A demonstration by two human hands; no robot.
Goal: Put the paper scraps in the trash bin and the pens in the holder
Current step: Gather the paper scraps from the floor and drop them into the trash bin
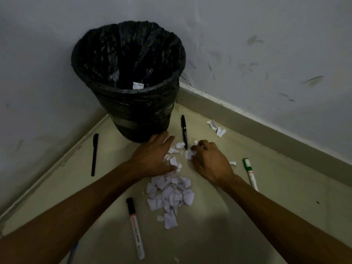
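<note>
A black-lined trash bin (128, 73) stands in the floor corner with one white scrap (138, 85) inside. A pile of white paper scraps (170, 195) lies on the floor below my hands. My left hand (152, 155) rests open on the floor, fingers spread beside loose scraps (174, 161). My right hand (207, 159) has curled fingers pinching a scrap (189, 154). A black pen (184, 131) lies between the bin and my right hand. Another black pen (94, 154) lies left. A black-capped marker (135, 227) lies near front, a green-capped marker (250, 173) at right.
Two more scraps (217, 128) lie near the right baseboard, and a small one (232, 163) beside my right wrist. Walls meet behind the bin. A blue object (73, 251) pokes out under my left forearm. No pen holder is in view.
</note>
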